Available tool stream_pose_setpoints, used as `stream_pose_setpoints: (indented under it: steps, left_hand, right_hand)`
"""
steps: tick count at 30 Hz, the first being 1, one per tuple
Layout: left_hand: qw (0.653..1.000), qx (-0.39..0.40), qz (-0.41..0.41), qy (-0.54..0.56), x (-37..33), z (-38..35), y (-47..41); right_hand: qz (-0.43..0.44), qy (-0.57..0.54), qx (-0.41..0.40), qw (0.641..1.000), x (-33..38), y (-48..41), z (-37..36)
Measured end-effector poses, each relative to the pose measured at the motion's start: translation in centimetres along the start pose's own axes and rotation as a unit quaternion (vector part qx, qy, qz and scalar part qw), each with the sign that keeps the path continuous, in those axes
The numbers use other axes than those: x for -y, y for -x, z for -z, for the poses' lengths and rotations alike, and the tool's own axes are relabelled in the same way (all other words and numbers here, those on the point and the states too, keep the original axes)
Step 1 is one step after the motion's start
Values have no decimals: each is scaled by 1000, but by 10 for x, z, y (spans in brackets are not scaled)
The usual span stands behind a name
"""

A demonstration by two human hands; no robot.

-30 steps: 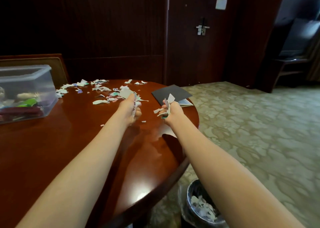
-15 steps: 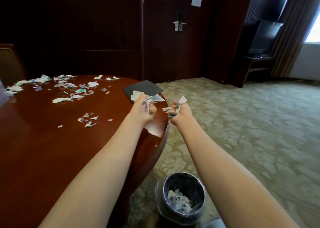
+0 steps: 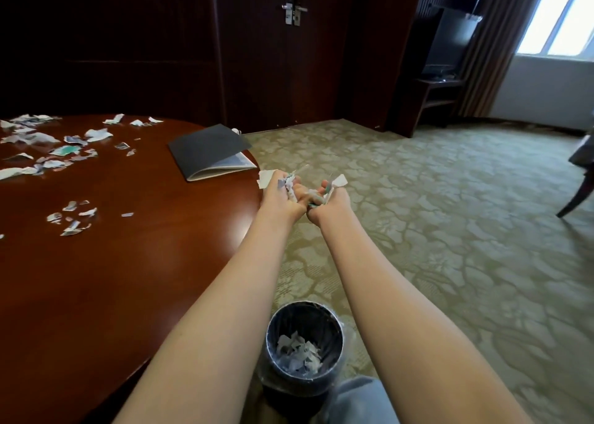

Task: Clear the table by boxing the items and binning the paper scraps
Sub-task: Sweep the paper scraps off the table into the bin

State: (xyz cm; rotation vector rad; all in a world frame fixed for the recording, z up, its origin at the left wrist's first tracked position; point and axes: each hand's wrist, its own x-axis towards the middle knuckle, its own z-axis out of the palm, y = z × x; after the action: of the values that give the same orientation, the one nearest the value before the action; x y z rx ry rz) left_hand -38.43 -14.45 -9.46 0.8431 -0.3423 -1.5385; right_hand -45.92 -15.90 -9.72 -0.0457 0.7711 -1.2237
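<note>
Both my hands have swung off the surface (image 3: 135,263); left hand (image 3: 283,195) and right hand (image 3: 328,200), touching, each clutch paper scraps (image 3: 337,181) above the bin (image 3: 305,311). More scraps (image 3: 72,217) litter the surface beside the bin.

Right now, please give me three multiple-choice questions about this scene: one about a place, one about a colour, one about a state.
1. Where does the bin stand?
A. on the table
B. on the carpet beside the table
C. on a chair

2. What colour is the cover of the folder on the table?
A. dark grey
B. yellow
C. red

3. What is the state of the two hands?
A. both open and empty
B. both closed on paper scraps
C. one is holding the bin

Answers:
1 B, it stands on the floor past the table edge.
2 A, its cover is dark grey.
3 B, the left hand and right hand each clutch paper scraps.
</note>
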Motion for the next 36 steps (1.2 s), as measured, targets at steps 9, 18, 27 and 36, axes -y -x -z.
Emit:
stream_pose_setpoints:
  steps: [9,18,27,36]
  left_hand:
    - [996,-36,77,6,65,-4,-25]
    - [988,-80,133,16,115,25,-39]
    - [966,-143,205,-71,159,89,-70]
    - [941,-203,253,-97,203,137,-94]
  right_hand:
    - [6,-40,-35,999,18,-38,66]
    - [-33,4,-109,993,-9,-105,138]
    - [-70,39,-186,979,-51,-130,199]
    - [-131,92,-260,952,-83,-154,240]
